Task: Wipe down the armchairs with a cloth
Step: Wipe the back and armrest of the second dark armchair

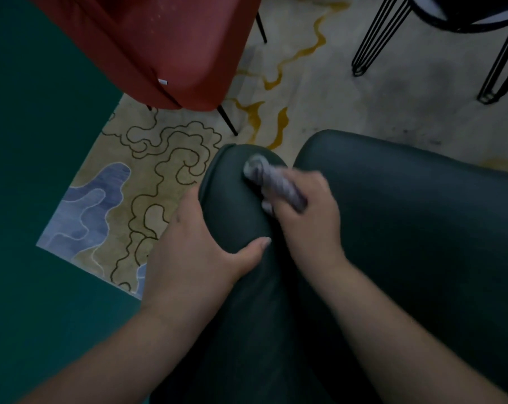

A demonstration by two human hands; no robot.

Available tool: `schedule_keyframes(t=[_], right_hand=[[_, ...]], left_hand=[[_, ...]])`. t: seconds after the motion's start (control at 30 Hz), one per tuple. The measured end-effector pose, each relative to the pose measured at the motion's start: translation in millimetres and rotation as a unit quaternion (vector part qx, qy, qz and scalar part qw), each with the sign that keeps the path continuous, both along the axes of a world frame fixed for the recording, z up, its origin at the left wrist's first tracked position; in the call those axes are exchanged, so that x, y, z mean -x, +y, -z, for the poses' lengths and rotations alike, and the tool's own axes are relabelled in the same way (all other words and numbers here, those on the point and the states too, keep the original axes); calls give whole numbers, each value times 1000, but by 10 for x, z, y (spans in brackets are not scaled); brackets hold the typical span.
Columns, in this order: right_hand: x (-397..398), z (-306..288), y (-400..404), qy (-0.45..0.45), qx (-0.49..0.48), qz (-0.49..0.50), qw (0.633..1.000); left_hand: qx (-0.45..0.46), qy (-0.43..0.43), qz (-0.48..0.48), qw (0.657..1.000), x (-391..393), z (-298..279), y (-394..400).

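The dark green armchair (392,228) fills the lower right of the view, and everything here is placed against its armrest (235,205), the rounded ridge running up the middle. The left hand (194,249) rests on the outer side of that armrest, thumb laid over its top and fingers curving down the far side out of sight, so it braces rather than clamps. The right hand (302,211) sits on the inner side of the armrest, near its front end, with its fingers curled round a bunched purple-grey cloth (271,180) whose free end presses on the armrest's top. The hand is blurred, which suggests a rubbing stroke.

To do this step well, I judge the cloth should be opened flatter so more of it meets the upholstery, then drawn in overlapping passes along the armrest's crown and down into the crease where it meets the seat. Beyond the armrest stands a red chair (165,48) on a patterned rug (148,176), not yet attended to
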State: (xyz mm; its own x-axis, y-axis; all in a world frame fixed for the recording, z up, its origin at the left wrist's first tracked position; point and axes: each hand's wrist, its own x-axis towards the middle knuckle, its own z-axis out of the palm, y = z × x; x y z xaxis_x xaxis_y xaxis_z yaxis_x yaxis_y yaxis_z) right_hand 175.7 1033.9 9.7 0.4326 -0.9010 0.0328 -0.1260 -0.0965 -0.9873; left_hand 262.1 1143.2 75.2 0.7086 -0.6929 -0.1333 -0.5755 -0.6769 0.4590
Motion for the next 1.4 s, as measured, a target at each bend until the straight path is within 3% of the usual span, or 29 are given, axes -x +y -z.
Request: schedule_keyframes(t=[0.13, 0.27, 0.37, 0.53, 0.67, 0.8, 0.93, 1.03, 1.17, 1.4], right_hand=[[-516, -204, -502, 44, 65, -85, 993], [-364, -227, -443, -2, 80, -196, 977], [-211, -139, -304, -28, 94, -224, 970], [-326, 45, -496, -2, -8, -68, 998], [-11, 236, -115, -10, -110, 23, 994], [395, 279, 428, -1, -141, 28, 990], [78, 134, -22, 36, -62, 17, 997], [-189, 65, -211, 19, -88, 5, 996], [111, 97, 244, 31, -68, -1, 997], [870, -59, 1168, 50, -87, -43, 994]], left_hand=[[10, -7, 0, 1000, 1, 4, 0], [-2, -18, -4, 1000, -6, 19, -2], [-11, -28, -1, 1000, -20, 33, -5], [-8, -27, -4, 1000, -29, 47, -2], [-15, -33, -3, 999, -24, 56, -1], [-12, -35, 5, 999, -11, 68, 17], [-7, -55, 9, 998, -32, 78, -7], [-16, -73, 10, 997, -36, 107, -15], [-29, -118, 8, 993, -24, 111, -30], [-42, -94, -2, 995, -23, 90, -52]])
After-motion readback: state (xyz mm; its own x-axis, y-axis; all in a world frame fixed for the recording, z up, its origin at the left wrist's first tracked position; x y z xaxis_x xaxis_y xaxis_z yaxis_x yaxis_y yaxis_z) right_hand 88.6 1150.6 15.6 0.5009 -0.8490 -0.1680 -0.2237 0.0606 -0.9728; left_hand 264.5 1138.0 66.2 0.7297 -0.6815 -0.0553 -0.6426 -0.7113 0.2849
